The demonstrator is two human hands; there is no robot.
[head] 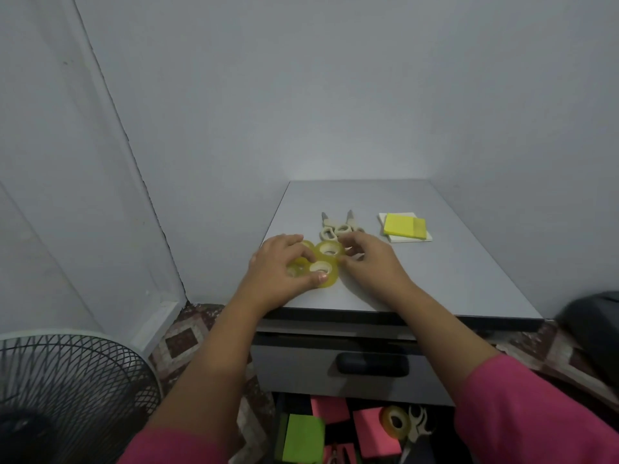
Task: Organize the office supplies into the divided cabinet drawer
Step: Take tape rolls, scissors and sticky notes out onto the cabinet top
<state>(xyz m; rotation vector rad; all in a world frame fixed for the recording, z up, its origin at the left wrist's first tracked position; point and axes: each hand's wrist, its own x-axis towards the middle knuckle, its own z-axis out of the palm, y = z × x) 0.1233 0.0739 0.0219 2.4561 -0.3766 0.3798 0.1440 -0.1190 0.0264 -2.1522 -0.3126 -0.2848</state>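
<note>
At frame centre my left hand [283, 262] and right hand [370, 259] curl around the yellow tape rolls [323, 267] on the cabinet top [435, 279].

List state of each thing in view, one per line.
left hand: gripping the tape rolls on the cabinet top
right hand: fingers curled at the tape rolls' right edge
tape rolls: clustered flat on top
scissors: two pairs, closed, lying flat
sticky notes: yellow pad stacked on white pad
upper drawer: closed
lower drawer: open, holding pads, tape, scissors
</note>
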